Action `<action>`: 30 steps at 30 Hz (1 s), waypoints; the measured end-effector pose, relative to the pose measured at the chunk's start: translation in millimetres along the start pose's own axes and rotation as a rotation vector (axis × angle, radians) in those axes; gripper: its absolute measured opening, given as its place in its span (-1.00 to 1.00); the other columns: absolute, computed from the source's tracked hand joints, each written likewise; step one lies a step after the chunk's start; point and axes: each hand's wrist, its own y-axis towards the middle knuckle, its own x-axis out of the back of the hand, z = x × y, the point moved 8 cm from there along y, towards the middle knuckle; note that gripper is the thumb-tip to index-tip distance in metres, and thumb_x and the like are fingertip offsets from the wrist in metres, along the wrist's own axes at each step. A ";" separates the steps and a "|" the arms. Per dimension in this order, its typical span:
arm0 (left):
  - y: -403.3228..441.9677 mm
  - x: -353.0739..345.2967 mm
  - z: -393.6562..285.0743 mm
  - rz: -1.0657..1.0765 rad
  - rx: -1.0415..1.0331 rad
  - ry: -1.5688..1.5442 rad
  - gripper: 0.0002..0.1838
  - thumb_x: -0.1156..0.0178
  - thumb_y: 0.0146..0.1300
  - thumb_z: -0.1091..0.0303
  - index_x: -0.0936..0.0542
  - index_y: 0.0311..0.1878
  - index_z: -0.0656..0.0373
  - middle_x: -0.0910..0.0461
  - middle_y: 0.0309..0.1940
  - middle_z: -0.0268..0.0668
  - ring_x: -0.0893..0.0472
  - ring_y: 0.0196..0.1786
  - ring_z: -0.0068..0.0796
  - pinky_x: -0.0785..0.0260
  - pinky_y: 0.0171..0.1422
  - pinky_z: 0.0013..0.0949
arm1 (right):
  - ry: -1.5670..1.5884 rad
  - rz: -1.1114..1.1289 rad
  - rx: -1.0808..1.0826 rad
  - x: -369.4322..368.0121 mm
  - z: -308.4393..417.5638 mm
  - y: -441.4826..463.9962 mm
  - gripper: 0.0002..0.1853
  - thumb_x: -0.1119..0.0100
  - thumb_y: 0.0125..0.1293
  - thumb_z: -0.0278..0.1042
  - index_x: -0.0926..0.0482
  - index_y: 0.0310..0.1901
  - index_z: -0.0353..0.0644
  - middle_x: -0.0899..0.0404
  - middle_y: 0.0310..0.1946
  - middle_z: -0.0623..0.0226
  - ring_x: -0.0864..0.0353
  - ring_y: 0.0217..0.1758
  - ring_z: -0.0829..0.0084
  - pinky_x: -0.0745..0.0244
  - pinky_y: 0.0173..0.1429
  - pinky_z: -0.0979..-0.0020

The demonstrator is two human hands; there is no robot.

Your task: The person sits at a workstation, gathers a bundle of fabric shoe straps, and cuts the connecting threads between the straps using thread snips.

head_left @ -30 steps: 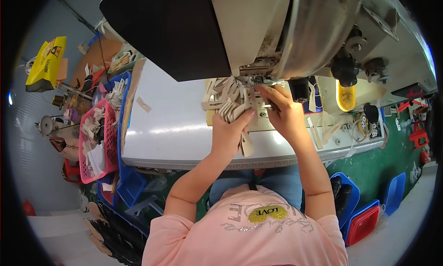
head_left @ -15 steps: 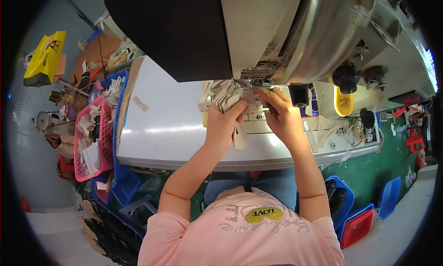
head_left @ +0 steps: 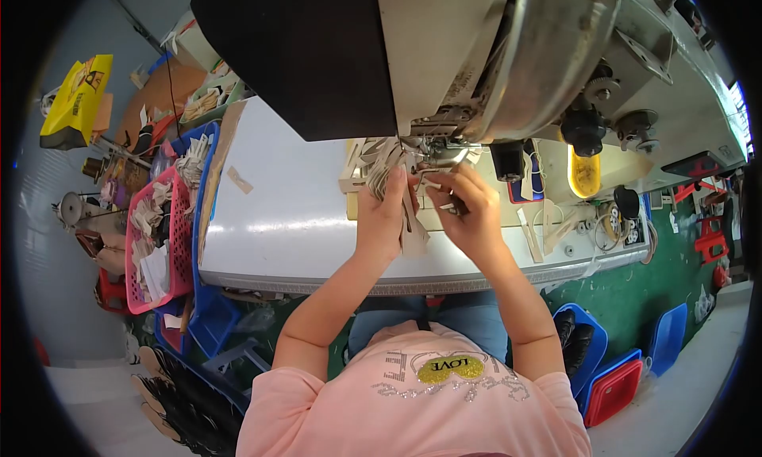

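Observation:
My left hand is closed round a bundle of beige strips, just left of the needle area of a large sewing machine. Some strips hang down past its fingers. My right hand is closed, its thumb and forefinger bent together beside the strips, below the metal presser parts; a small dark thing shows in its curled fingers, too hidden to name. More beige pieces lie behind my left hand on the white table.
On the left stand a pink basket of pieces and a blue tray. A yellow tray, loose strips and a wire coil lie to the right. Blue and red bins stand on the floor.
My right hand has moved down and a little left, away from the presser parts. My left hand has turned more upright with the bundle. The view has shifted slightly.

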 end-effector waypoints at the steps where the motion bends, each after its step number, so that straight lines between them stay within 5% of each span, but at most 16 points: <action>1: -3.8 -0.7 1.2 -0.016 -0.014 -0.009 -0.66 -0.15 0.26 0.10 -0.52 -0.30 0.26 -0.45 -0.53 -0.41 -0.41 -0.54 -0.67 -0.27 -0.46 -0.56 | 0.049 -0.008 -0.019 -5.4 0.6 -4.1 -0.61 -0.13 -0.19 -0.68 -0.57 -0.21 -0.18 -0.49 -0.49 0.26 -0.53 -0.52 0.33 -0.44 -0.50 0.42; 6: -12.4 -4.6 7.2 0.010 -0.090 0.035 -0.62 -0.15 0.25 0.05 -0.50 -0.29 0.25 -0.46 -0.49 -0.41 -0.41 -0.54 -0.69 -0.29 -0.43 -0.56 | 0.204 -0.065 -0.092 -22.6 -0.5 -18.1 -0.77 -0.12 -0.18 -0.70 -0.51 -0.37 -0.33 -0.41 -0.55 0.25 -0.49 -0.52 0.36 -0.36 -0.47 0.50; 12: -7.1 -0.5 17.6 0.004 -0.094 0.103 -0.66 -0.18 0.23 0.09 -0.46 -0.28 0.23 -0.45 -0.44 -0.43 -0.38 -0.52 -0.74 -0.27 -0.46 -0.61 | -0.162 -0.188 0.119 -16.6 19.1 -26.4 -0.78 -0.14 -0.25 -0.70 -0.49 -0.44 -0.31 -0.44 -0.53 0.27 -0.41 -0.64 0.28 -0.32 -0.55 0.48; 18: -4.8 -7.0 2.9 0.039 -0.032 0.087 -0.79 -0.24 0.16 0.32 -0.49 -0.24 0.21 -0.49 -0.48 -0.42 -0.45 -0.49 -0.68 -0.32 -0.42 -0.53 | 0.226 -0.068 -0.167 -9.2 -12.8 -11.8 -0.94 -0.19 -0.05 -0.59 -0.49 -0.52 -0.29 -0.43 -0.67 0.31 -0.43 -0.67 0.51 -0.30 -0.57 0.50; 21: -2.4 -12.8 -8.3 0.041 0.074 -0.003 -0.83 -0.25 0.12 0.42 -0.50 -0.24 0.20 -0.52 -0.49 -0.40 -0.48 -0.50 -0.65 -0.32 -0.43 -0.49 | 0.435 0.041 -0.397 -14.0 -24.4 -11.7 -0.87 -0.13 0.14 -0.56 -0.45 -0.53 -0.30 -0.42 -0.67 0.49 -0.31 -0.56 0.75 -0.20 -0.50 0.63; 25: 8.6 -9.8 -2.1 0.121 0.197 0.022 -0.85 -0.26 0.07 0.44 -0.50 -0.30 0.19 -0.51 -0.50 -0.38 -0.45 -0.54 -0.63 -0.28 -0.49 -0.50 | 0.471 -0.077 -0.394 -8.5 -26.8 -12.7 -0.86 -0.16 0.15 -0.54 -0.46 -0.52 -0.31 -0.43 -0.63 0.49 -0.29 -0.55 0.76 -0.19 -0.49 0.62; 30: 14.1 -10.1 -12.0 0.068 0.183 0.032 -0.86 -0.26 0.06 0.42 -0.51 -0.32 0.18 -0.50 -0.53 -0.38 -0.43 -0.56 -0.61 -0.27 -0.49 -0.50 | 0.196 -0.133 -0.119 6.0 -13.4 -0.9 -0.96 -0.19 0.08 -0.59 -0.53 -0.41 -0.30 -0.50 -0.62 0.30 -0.48 -0.61 0.55 -0.33 -0.54 0.52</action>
